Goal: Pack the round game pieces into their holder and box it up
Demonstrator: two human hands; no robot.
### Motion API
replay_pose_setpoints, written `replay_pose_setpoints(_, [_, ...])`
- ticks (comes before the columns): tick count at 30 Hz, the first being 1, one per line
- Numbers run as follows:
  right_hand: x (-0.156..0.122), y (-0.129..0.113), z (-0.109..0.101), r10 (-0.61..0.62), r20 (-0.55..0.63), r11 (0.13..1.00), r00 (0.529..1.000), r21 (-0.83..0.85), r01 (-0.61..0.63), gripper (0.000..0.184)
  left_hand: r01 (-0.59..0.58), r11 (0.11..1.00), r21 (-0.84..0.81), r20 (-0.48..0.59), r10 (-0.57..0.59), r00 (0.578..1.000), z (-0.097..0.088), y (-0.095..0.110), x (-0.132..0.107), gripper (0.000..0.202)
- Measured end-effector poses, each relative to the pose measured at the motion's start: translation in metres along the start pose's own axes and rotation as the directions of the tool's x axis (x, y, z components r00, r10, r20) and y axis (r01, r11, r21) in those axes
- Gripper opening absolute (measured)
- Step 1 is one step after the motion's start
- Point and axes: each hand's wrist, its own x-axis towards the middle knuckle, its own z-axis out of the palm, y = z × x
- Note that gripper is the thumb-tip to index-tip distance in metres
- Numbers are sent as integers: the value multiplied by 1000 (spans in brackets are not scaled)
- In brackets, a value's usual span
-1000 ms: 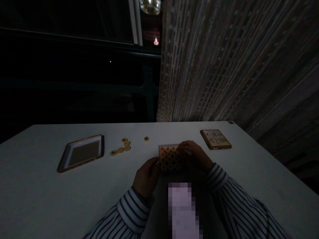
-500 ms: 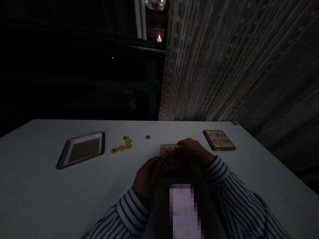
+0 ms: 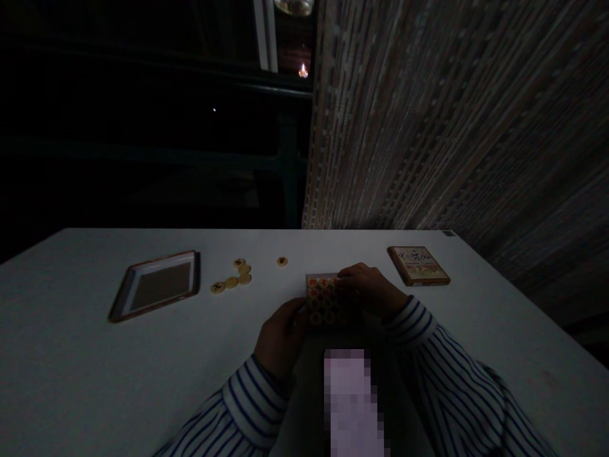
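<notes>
A small open box packed with round wooden game pieces marked in red and black sits on the white table in front of me. My left hand is curled against the box's near left corner. My right hand rests over its right side, fingers bent onto the top row of pieces. The light is very dim, so I cannot see whether either hand pinches a piece.
Several loose round pieces lie left of the box, and one single piece lies further back. An open, shallow box lid lies at the left. A printed box cover lies at the right. A brick wall rises behind the table.
My hands have stayed on the box. The right hand shifted slightly toward the box's upper edge; the view moved a little.
</notes>
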Motion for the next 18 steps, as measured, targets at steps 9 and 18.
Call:
replay_pose_setpoints(9, [0, -2, -1, 5, 15, 1000, 1000, -18, -5, 23, -16, 1000, 8, -6, 16, 1000, 0, 1, -1, 33])
replay_pose_setpoints(18, [-2, -5, -6, -2, 5, 999, 1000, -42, 2, 24, -22, 1000, -5, -2, 22, 1000, 1, -1, -1, 34])
